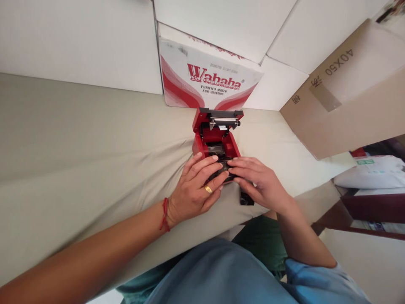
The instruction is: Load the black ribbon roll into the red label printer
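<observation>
Wahaha box [209, 82], brn carton [354, 109].

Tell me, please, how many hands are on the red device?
2: the left hand and right hand both rest on the near end of the red device, fingertips almost meeting. No others show.

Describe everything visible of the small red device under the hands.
The red device is a small boxy unit, plastic by its look, with its hinged lid raised upright at the back, showing a metal bar and dark inner parts. It stands on the beige cloth, before the Wahaha carton. Fingertips of the left hand and right hand rest on its dark front.
</observation>
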A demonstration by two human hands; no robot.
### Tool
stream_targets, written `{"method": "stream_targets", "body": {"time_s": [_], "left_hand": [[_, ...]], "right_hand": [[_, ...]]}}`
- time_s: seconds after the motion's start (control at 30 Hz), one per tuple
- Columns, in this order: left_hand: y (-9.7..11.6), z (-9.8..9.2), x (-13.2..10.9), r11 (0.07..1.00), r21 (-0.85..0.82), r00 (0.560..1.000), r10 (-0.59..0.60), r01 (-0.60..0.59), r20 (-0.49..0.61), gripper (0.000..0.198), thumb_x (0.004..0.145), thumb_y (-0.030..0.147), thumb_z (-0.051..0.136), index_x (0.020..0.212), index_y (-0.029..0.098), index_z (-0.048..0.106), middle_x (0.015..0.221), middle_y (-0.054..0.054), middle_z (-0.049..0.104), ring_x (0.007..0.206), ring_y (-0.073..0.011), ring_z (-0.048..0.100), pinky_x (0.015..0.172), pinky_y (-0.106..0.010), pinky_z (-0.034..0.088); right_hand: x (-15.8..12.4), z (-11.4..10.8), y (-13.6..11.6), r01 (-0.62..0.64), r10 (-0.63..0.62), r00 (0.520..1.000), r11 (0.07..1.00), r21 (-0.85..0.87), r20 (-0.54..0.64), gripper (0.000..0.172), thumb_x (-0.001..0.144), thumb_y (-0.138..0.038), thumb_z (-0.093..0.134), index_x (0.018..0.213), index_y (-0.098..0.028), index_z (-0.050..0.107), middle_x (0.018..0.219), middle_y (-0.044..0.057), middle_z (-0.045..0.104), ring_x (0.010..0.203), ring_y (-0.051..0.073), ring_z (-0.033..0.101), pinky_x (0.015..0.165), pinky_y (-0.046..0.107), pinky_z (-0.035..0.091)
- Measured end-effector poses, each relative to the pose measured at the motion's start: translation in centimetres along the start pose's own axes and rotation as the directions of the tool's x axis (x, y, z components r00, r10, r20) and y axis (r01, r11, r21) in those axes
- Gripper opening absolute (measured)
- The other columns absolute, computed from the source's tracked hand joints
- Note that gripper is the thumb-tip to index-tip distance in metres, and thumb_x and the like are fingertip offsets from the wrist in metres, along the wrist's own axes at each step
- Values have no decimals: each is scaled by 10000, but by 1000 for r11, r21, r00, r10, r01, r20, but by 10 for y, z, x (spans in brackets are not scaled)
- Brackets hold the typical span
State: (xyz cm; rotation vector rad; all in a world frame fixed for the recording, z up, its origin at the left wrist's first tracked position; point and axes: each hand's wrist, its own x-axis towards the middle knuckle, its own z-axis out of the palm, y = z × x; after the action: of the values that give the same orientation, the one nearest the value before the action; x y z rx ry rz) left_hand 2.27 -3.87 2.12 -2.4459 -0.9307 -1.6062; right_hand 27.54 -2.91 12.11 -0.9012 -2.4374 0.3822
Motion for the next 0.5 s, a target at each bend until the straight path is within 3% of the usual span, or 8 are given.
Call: {"method": "stream_targets", "body": {"time_s": [0.2,0.37,0.5], "left_hand": [[-3,-2,-1,999,-32,1000,-9,10,13,593,1008,160,801,1575,288,680,1323,-59,882,1404,-280,777,1390,-543,487],[-7,-3,-5,999,-1,998,49,-49,37,607,1037,160,776,1585,411,700,1312,9,902,1352,-246,809,1365,-525,514],[-9,-3,-7,995,44,993,84,-87,79,533,1057,151,761,1519,417,746,1280,31,913,1304,-229,832,1337,-521,551]], "right_hand": [[-27,7,12,27,-28,998,999,-20,-55,483,1118,-157,705,1544,-372,777,1508,82,855,1511,268,760,1333,561,586],[-27,12,12,28,-30,997,999,-30,-75,456,1112,-171,689,1511,-362,799,1506,89,854,1498,278,771,1304,568,615],[-23,10,5,27,-31,997,998,-48,-71,371,1119,-227,712,1449,-347,832,1475,84,869,1466,296,790,1305,594,604]]}}
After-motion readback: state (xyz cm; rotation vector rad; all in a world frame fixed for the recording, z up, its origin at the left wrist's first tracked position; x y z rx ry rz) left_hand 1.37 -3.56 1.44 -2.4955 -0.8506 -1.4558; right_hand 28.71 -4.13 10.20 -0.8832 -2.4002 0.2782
